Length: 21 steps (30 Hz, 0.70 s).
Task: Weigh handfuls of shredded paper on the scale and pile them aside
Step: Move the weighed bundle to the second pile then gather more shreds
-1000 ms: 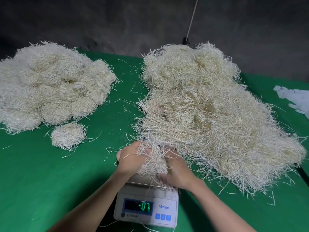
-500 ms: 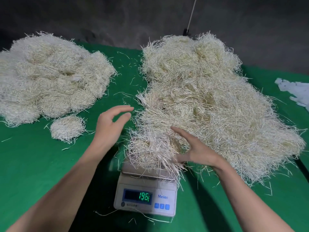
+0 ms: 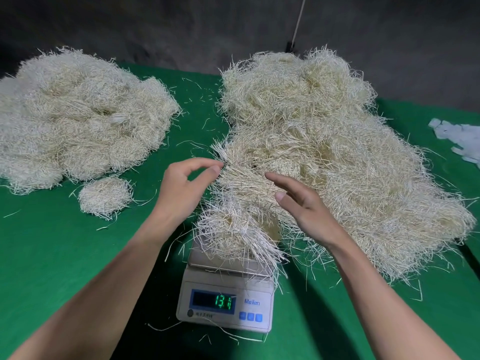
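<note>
A white digital scale (image 3: 225, 305) stands on the green table at the near centre, its green display reading 13.1. On its pan lies a handful of shredded paper (image 3: 233, 229), strands hanging over the edges. Behind it spreads a large heap of pale shredded paper (image 3: 324, 152). My left hand (image 3: 181, 188) hovers at the heap's left edge, fingers loosely curved, fingertips at the strands and holding nothing. My right hand (image 3: 304, 206) hovers open over the heap just right of the scale. A big pile of weighed bundles (image 3: 72, 118) sits at the far left, with one small round bundle (image 3: 105, 197) in front of it.
The green table (image 3: 65, 255) carries loose paper strands around the scale. White paper scraps (image 3: 459, 139) lie at the right edge. A dark wall runs behind the table, with a thin pole (image 3: 298, 19) rising at the back.
Both hands let go of the handful on the scale and lifted off it toward the large heap. The display went from -0.7 through 19.6 to 13.1.
</note>
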Each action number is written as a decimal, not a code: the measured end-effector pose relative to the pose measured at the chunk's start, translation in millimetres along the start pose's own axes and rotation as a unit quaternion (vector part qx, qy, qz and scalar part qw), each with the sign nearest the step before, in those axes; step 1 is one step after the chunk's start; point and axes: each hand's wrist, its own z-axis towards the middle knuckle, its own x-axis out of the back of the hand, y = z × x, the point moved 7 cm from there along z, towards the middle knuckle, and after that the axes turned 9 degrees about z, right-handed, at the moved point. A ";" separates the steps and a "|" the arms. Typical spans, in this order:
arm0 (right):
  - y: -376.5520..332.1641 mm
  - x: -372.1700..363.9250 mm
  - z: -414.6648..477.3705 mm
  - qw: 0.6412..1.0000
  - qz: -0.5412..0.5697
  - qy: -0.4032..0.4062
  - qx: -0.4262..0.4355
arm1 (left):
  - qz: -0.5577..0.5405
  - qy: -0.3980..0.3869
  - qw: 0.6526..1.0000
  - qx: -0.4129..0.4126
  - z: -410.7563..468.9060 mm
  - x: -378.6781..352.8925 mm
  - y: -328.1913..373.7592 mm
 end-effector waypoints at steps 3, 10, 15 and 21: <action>1.8 -0.4 0.6 1.000 -0.005 -0.002 -0.002 | -0.001 -0.001 1.000 -0.001 0.6 -0.8 -0.5; 6.4 -1.6 2.8 1.000 0.000 -0.007 -0.005 | -0.003 -0.009 1.000 -0.008 1.5 -6.0 -2.1; 13.8 -3.0 4.3 1.000 0.010 -0.014 -0.007 | 0.001 -0.015 1.000 0.000 2.4 -8.2 -4.3; 42.0 -18.8 5.1 0.997 -0.044 -0.046 -0.048 | 0.097 -0.097 0.989 0.052 2.9 -24.2 -36.3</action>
